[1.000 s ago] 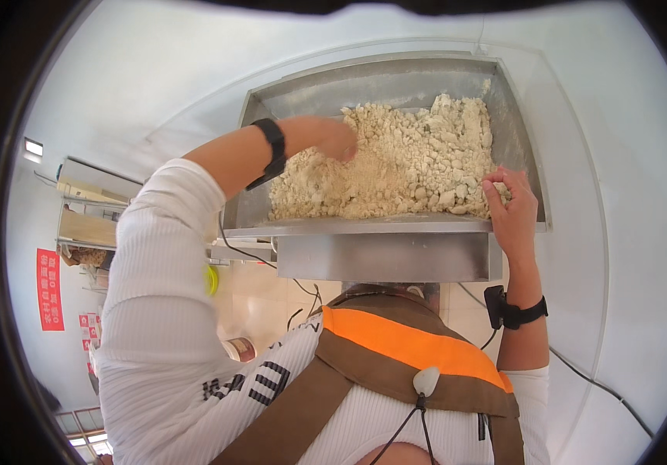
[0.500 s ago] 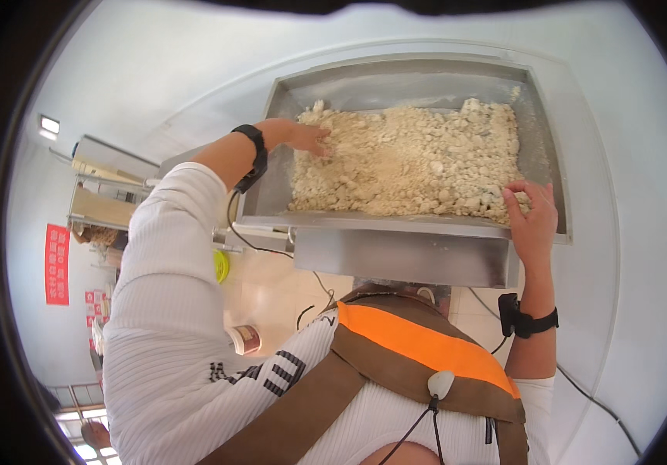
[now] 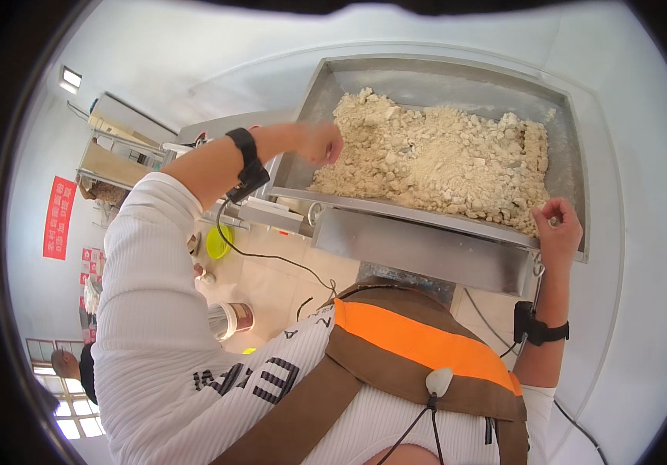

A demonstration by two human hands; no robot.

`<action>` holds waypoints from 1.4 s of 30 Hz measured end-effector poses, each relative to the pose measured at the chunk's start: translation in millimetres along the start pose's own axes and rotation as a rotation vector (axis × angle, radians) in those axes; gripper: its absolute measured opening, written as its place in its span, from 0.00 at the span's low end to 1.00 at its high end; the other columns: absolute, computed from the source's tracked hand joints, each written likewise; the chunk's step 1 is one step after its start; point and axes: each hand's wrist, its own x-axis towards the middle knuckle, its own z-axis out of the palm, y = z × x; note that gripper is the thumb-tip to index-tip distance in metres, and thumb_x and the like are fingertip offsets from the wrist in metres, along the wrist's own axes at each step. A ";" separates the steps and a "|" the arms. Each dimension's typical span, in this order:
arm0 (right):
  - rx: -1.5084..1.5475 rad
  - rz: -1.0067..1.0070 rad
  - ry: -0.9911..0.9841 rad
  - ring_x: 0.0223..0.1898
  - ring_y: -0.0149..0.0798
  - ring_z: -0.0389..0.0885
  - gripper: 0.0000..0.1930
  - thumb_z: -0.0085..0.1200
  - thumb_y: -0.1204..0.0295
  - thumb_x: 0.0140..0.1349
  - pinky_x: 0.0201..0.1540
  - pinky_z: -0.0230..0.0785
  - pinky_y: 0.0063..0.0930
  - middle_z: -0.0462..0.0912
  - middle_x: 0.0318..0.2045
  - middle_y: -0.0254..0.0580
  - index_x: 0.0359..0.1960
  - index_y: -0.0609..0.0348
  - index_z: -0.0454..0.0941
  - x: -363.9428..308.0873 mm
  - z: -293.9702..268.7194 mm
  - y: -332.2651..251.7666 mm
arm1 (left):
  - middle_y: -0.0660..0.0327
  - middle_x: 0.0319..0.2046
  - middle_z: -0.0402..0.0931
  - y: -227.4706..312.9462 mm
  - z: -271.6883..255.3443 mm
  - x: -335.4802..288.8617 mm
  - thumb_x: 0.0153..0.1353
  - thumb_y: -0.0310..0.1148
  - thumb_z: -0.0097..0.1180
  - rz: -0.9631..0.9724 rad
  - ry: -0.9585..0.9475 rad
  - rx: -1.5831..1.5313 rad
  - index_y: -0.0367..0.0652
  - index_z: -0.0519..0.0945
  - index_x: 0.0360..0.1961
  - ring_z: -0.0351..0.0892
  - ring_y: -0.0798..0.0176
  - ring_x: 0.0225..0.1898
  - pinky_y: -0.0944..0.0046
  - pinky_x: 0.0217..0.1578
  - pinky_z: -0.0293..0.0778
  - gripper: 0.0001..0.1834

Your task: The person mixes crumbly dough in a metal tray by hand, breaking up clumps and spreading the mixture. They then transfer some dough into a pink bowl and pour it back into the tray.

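Pale, crumbly dough (image 3: 442, 163), part powder and part lumps, fills much of a rectangular steel trough (image 3: 457, 71). My left hand (image 3: 322, 143) is over the trough's left end, beside the crumbs. It is smeared by motion, so its fingers do not show clearly. At the trough's near right corner, my right hand (image 3: 562, 236) has its thumb and fingers curled together. A small pale spot shows inside the curl, too small to name. Both wrists wear black bands with a cable.
Below the trough's near side is a steel box-shaped part (image 3: 426, 248). On the tiled floor to the left stand a yellow-green basin (image 3: 220, 242) and a bucket (image 3: 231, 319). Shelving (image 3: 116, 159) lines the left wall. Another person (image 3: 78, 370) appears at lower left.
The view has shifted, so the trough sits further right. My left hand has lifted away from the crumbs. My right hand's fingers have curled together at the near right corner.
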 end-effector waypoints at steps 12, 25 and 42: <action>0.043 0.082 -0.019 0.27 0.28 0.72 0.07 0.48 0.72 0.72 0.35 0.68 0.23 0.76 0.25 0.34 0.40 0.58 0.79 -5.3 5.2 -13.5 | 0.51 0.35 0.83 42.7 28.4 -89.8 0.69 0.45 0.51 -0.212 0.607 -0.361 0.36 0.83 0.33 0.82 0.50 0.43 0.53 0.55 0.70 0.21; -0.553 -0.487 0.018 0.64 0.46 0.69 0.20 0.50 0.66 0.69 0.70 0.54 0.48 0.76 0.60 0.43 0.60 0.56 0.74 -64.0 -26.8 -15.6 | 0.53 0.77 0.40 120.1 204.6 -96.1 0.66 0.55 0.51 -0.261 1.072 -0.033 0.50 0.51 0.76 0.38 0.44 0.77 0.37 0.72 0.42 0.44; -0.381 -0.412 -0.117 0.47 0.51 0.74 0.14 0.56 0.61 0.67 0.61 0.60 0.47 0.78 0.40 0.45 0.44 0.59 0.77 -54.8 -22.4 -2.2 | 0.57 0.31 0.76 144.1 252.1 -116.0 0.51 0.20 0.65 -0.293 1.383 -0.288 0.43 0.83 0.36 0.77 0.54 0.34 0.56 0.35 0.74 0.11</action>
